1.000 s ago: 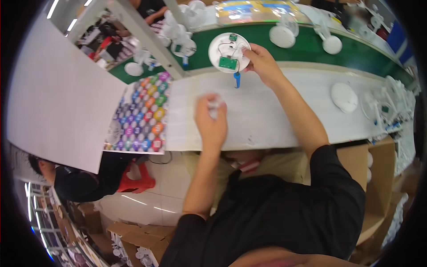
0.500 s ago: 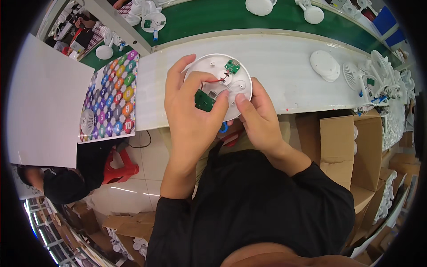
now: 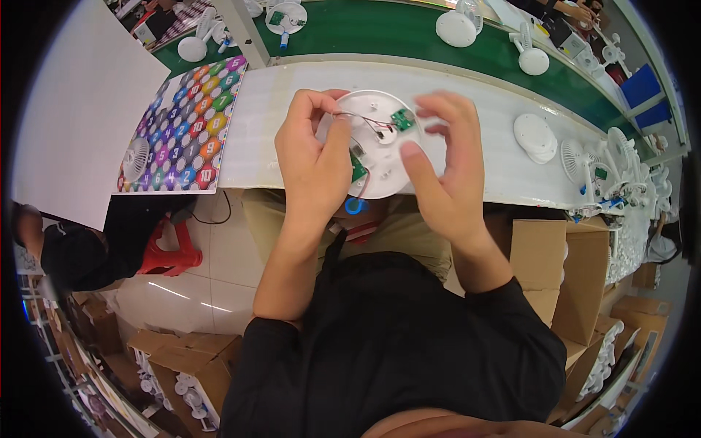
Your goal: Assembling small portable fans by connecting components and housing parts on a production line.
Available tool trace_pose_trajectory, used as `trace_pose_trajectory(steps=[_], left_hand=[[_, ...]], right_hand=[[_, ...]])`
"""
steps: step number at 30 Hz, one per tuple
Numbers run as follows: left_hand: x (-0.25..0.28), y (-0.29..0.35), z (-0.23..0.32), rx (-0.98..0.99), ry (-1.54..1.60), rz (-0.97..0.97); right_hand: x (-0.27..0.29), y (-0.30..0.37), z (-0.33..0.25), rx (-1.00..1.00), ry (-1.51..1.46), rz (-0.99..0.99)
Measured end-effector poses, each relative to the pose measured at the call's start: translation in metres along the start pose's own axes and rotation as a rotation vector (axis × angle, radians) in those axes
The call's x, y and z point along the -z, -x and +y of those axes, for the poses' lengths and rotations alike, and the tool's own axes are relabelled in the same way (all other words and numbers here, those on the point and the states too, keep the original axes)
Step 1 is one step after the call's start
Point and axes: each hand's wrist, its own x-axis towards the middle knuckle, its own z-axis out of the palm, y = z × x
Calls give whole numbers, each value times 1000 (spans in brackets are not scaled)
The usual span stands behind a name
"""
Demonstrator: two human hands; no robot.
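**Support first, fine handling second**

The round white base [image 3: 391, 171] is held up, open side showing, at the near edge of the counter [image 3: 266, 109]. The left hand [image 3: 312, 162] grips its left side, thumb and forefinger meeting by the thin wires [image 3: 365, 119]; whether they actually pinch them, I cannot tell. The right hand [image 3: 454, 164] is open at the right rim, fingers curved and blurred; contact there is unclear.

The step in hand looks like arranging the wiring inside the base, and it calls for a light touch. Best let one hand carry the weight at the rim, so the other can guide wires without tugging. Leave slack where they reach the small green board [image 3: 402, 120], as those joints are likely the weakest spot. The lower green board [image 3: 358, 168], partly behind the left hand, should not be pressed or twisted. Watch the blue piece [image 3: 355, 206] just below the rim too: swinging could strain the reddish lead [image 3: 368, 177] near it.
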Motion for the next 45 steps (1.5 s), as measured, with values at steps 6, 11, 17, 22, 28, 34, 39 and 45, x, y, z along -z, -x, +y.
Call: trace_pose_trajectory(steps=[6,11,17,22,28,34,39,45], left_hand=[[2,9,0,110,178,-35],[16,9,-5,165,309,-134],[29,-1,-9,40,37,-263],[25,-15,-8,40,16,-242],[6,-12,-6,50,-22,-100],[-11,-5,-6,-9,-48,-58],[-5,2,0,-2,-61,-89],[-3,9,-1,60,-30,-119]], right_hand=[[-12,-31,1,217,275,-131],[-22,-35,-1,212,371,-110],[-23,-36,9,130,365,-79],[-8,-59,17,235,202,6],[30,10,-10,-124,267,-6],[30,32,2,-286,190,-72],[47,16,-3,-689,-809,-222],[27,6,4,-499,-560,8]])
